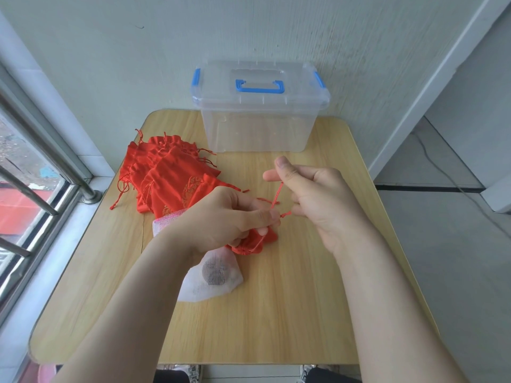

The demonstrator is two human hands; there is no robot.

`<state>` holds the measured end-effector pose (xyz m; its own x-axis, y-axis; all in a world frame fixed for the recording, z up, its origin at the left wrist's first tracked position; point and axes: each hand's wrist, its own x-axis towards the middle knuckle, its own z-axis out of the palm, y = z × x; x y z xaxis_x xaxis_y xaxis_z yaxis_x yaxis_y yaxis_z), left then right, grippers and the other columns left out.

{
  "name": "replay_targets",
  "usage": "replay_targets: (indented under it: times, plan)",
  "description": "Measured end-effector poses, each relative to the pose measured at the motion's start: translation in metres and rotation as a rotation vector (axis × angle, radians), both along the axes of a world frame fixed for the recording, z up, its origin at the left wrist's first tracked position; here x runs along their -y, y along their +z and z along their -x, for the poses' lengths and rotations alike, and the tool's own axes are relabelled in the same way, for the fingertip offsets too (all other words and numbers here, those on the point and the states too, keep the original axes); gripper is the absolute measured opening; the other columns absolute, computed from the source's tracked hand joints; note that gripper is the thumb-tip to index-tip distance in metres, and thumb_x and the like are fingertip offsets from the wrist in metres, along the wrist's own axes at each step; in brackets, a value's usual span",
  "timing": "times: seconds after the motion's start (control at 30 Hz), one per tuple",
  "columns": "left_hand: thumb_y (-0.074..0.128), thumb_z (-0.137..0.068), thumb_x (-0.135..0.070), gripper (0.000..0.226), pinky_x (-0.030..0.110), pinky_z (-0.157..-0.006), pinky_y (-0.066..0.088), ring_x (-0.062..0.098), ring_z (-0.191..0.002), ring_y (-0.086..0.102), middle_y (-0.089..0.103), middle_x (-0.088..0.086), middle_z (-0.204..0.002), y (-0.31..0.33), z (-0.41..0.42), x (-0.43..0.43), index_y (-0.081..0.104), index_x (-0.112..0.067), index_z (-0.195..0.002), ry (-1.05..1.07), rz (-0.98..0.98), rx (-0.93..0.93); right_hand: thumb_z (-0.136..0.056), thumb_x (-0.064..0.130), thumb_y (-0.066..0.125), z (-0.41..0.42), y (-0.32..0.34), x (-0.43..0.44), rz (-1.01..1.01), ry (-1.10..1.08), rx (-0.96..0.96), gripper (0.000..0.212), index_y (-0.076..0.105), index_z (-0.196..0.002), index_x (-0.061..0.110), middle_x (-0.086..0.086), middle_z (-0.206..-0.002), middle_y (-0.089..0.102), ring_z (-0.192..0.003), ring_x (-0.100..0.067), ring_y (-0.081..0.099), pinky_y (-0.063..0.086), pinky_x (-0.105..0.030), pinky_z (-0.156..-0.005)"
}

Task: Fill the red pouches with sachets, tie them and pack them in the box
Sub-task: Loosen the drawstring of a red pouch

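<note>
Tying: red drawstring (277,195) stretched taut between left hand (226,217) and right hand (318,194), the two close together but not touching.
Left grip: fingers curled over the gathered neck of a red pouch (250,244), thumb and forefinger pinching the cord just above it.
Right grip: fingers curled, pinching the upper end of the same cord; knotted cord tip poking out beneath the fingers.
Held pouch: lying on the table under the left hand, mostly hidden by it, neck drawn in.
Nearest sachet: white mesh sachet (218,275) on the near side of the left wrist, against the pouch's neck, dark filling showing through.
Second mesh edge (163,221): peeping out left of the left wrist, against the pile.
Stock: pile of red pouches (166,172) beyond and left of the left hand, lying flat, gold print, cords straggling.
Container: clear plastic storage box (257,125) beyond both hands, at the table's far edge, blue handle (260,88) and blue side clips (196,77).
In the way: lid sitting on the box; left hand covering most of the pouch.
Surface: wooden table (304,286) beneath both forearms.
Far left of the left arm: window bars (27,175).
</note>
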<state>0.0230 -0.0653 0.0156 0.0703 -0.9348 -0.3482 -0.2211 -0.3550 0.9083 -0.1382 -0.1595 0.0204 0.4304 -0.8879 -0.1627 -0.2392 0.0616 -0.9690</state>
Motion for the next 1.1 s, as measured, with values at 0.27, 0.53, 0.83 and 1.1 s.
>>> replay_targets:
  times: [0.27,0.53,0.83,1.1]
  plan:
    - [0.076,-0.097,-0.030,0.027,0.018,-0.053,0.045,0.009,-0.051,0.047,0.064,0.010,-0.080,-0.005,-0.007,-0.002,0.083,-0.004,-0.097,0.070,-0.005,-0.003,-0.098,0.017,0.077,0.003,-0.007,0.008,-0.093,-0.136,0.192,0.011,0.082,-0.108,0.017,-0.001,-0.095,0.081,-0.073,-0.012,0.066,0.054,-0.026,-0.063]
    - [0.074,-0.099,-0.036,0.026,0.028,-0.064,0.045,0.017,-0.068,0.044,0.071,0.002,-0.081,-0.012,-0.012,0.000,0.085,-0.013,-0.093,0.118,0.015,0.003,-0.096,0.006,0.056,-0.002,-0.005,0.001,0.218,-0.014,-0.022,0.026,0.077,-0.085,0.018,0.016,-0.052,0.051,-0.054,-0.004,0.047,0.041,-0.019,-0.057]
    - [0.070,-0.102,-0.034,0.028,0.027,-0.063,0.050,0.017,-0.066,0.045,0.070,0.002,-0.077,-0.013,-0.007,0.004,0.085,-0.013,-0.093,0.227,0.070,-0.039,-0.104,0.008,0.044,-0.009,-0.011,-0.009,0.403,0.142,-0.248,0.027,0.068,-0.103,0.020,0.009,-0.068,0.062,-0.049,0.000,0.054,0.036,-0.014,-0.045]
    - [0.072,-0.099,-0.040,0.029,0.029,-0.066,0.050,0.015,-0.064,0.053,0.064,0.006,-0.071,-0.018,-0.014,0.008,0.086,-0.015,-0.095,0.253,0.044,-0.052,-0.081,0.019,0.085,-0.010,-0.016,-0.010,0.581,0.218,-0.213,0.033,0.075,-0.110,0.029,0.015,-0.102,0.072,-0.096,-0.001,0.068,0.047,-0.008,-0.078]
